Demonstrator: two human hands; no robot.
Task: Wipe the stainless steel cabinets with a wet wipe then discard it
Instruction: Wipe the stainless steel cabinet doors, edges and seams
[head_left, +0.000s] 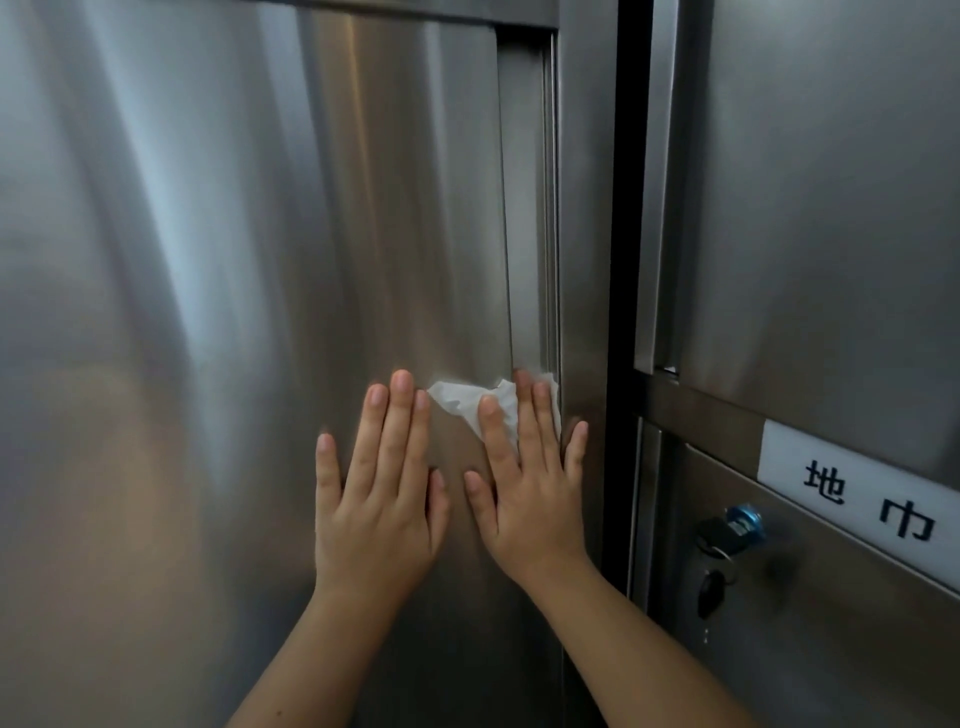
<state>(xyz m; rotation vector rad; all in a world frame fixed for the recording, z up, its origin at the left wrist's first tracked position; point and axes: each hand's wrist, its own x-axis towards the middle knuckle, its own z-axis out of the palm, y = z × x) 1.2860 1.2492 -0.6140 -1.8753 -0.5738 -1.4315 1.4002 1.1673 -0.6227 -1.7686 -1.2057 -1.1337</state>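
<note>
A brushed-steel cabinet front (208, 260) filled the view from 9 to 12 o'clock, with pale bluish streaks and a warm glow reflected down its sheen. A recessed vertical channel (527, 208) ran at 12 o'clock. Just past it, a dark gap (621, 260) parted this unit from the neighbouring cabinet (831, 182) at 2 o'clock. At 4 o'clock a white label (857, 499) bearing two black characters sat beside a blue lock (745, 519), with a black key fob (709, 590) hanging beneath.
</note>
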